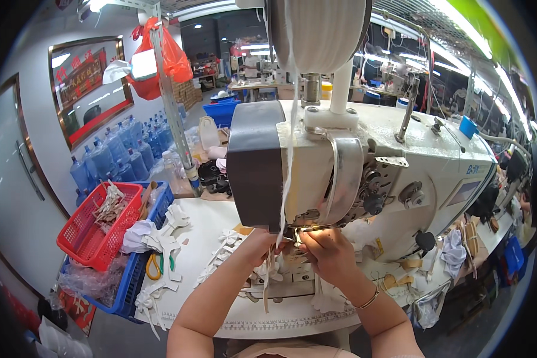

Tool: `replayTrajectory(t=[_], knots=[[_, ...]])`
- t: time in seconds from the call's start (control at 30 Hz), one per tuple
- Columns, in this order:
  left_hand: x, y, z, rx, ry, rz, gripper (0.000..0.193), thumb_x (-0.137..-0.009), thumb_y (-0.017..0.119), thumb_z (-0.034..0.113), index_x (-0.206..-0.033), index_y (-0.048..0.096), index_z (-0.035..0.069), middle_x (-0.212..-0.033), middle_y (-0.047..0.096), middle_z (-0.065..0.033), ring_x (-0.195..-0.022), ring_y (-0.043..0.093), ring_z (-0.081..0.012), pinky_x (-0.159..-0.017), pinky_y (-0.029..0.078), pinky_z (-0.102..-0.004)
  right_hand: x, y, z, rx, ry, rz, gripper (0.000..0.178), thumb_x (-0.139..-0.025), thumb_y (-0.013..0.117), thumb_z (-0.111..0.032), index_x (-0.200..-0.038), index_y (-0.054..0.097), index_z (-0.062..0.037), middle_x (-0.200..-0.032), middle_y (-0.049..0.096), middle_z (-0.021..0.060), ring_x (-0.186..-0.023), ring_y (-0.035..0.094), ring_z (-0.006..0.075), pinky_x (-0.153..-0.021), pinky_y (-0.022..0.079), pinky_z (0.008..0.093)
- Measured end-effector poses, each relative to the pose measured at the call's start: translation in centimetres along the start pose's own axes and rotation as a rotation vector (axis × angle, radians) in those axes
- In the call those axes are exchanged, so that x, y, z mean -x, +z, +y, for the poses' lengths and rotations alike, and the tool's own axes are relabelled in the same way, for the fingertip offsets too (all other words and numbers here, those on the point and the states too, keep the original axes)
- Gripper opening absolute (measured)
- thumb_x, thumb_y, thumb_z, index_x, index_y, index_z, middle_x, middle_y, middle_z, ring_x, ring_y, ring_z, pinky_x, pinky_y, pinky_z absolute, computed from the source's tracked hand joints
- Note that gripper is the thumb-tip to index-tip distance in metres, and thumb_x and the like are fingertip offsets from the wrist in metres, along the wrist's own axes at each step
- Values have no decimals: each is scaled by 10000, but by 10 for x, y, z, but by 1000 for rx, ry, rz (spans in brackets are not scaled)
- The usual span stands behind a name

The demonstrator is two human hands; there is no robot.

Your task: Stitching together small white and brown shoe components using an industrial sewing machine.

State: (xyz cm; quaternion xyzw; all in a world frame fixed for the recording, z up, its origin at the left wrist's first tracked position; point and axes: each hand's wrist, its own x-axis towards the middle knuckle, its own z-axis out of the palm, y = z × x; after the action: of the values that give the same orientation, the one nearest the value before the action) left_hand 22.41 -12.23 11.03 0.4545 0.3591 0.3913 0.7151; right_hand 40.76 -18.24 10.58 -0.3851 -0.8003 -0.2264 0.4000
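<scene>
A white sewing machine [423,161] with a dark grey end cover stands before me. Under its lit needle area, my left hand [261,246] and my right hand [328,252] meet, fingertips pinched close together. What they pinch is small and mostly hidden by the fingers. Just below my left hand dangles a narrow beige strip [267,289]. White tape [288,173] runs down from the big white roll [319,36] above the machine, passing close by the left fingers. White cut pieces [227,241] lie on the table left of my left forearm.
On the left, a red basket [80,235] of scraps sits over a blue crate [138,280]. Yellow-handled scissors [154,267] lie among white pieces on the table [206,212]. A metal post [172,101] rises behind. More strips and cloth [453,250] rest at right.
</scene>
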Motion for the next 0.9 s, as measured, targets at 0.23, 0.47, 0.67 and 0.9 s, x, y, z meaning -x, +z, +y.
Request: replayTrajectory(t=[0.23, 0.47, 0.67, 0.9], knots=[[-11, -18, -9, -56, 7, -87, 59, -797, 632, 72, -809, 574, 64, -664, 514, -24, -602, 503, -133, -540, 393, -274, -1, 1, -3, -1, 4, -6, 243, -767, 677, -132, -1002, 649, -78, -924, 569, 7, -765, 546, 207, -639, 494, 322], [-11, -21, -7, -20, -11, -84, 81, -802, 636, 88, -860, 590, 57, -705, 541, -30, -623, 514, -127, -563, 418, -263, 4, 12, -4, 32, -43, 55, 213, -768, 668, -139, -965, 636, -64, -902, 540, 19, -709, 514, 195, -617, 450, 323], [33, -2, -21, -3, 28, -28, 178, -877, 588, 136, -981, 598, -7, -882, 628, -77, -764, 606, -149, -685, 471, -237, 0, 8, 33, -300, 302, -116, 116, -771, 687, -130, -766, 668, -15, -586, 576, 140, -515, 582, 283, -488, 439, 340], [39, 11, -40, -1214, 1292, 290, 278, -732, 649, -14, -989, 654, 90, -998, 583, -60, -930, 576, -242, -707, 506, -319, -4, 1, 25, -515, 329, -151, 152, -774, 673, -130, -916, 695, -80, -711, 642, 100, -571, 593, 214, -570, 459, 313]])
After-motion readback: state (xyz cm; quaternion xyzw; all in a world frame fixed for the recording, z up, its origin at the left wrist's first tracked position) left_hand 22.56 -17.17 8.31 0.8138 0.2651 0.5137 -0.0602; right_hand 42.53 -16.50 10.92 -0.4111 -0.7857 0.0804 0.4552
